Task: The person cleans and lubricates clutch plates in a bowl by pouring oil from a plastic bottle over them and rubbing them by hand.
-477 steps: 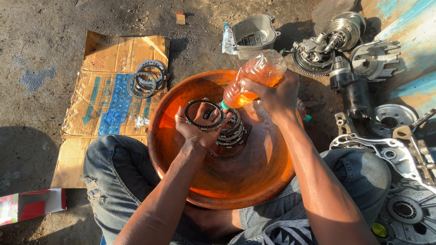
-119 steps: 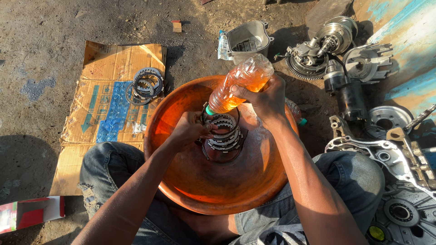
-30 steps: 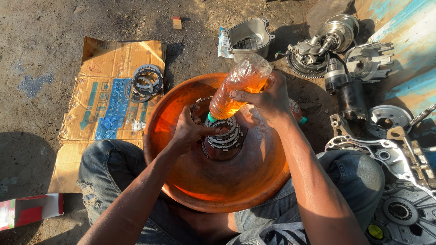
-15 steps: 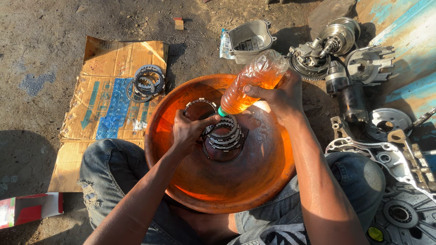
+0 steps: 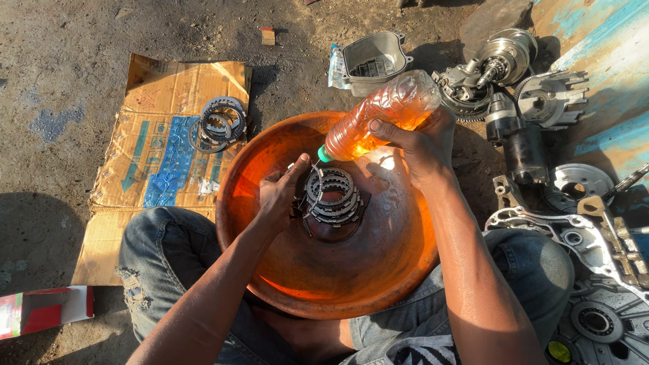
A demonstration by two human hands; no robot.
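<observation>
A: Two hands over the basin point(image 5: 378, 284). Your right hand point(image 5: 422, 145) is wrapped tight around the bottle point(image 5: 382, 115), fingers closed on its middle. The bottle is tilted, green cap end down, half full of amber liquid.

B: Where does the cap point?

A: At the stack of rings point(image 5: 331, 196) in the basin's centre, just above it. Your left hand point(image 5: 280, 192) is beside the stack, loosely curled, fingertips point(image 5: 301, 164) up near the cap. Can't tell if it grips anything.

B: The basin?

A: Round, orange, resting between your knees in jeans.

B: Around you?

A: More rings point(image 5: 218, 124) lie on the cardboard point(image 5: 162, 162), left. A grey housing point(image 5: 372, 59) sits beyond the basin. Engine parts point(image 5: 534, 101) are spread on the dirt, right.
</observation>
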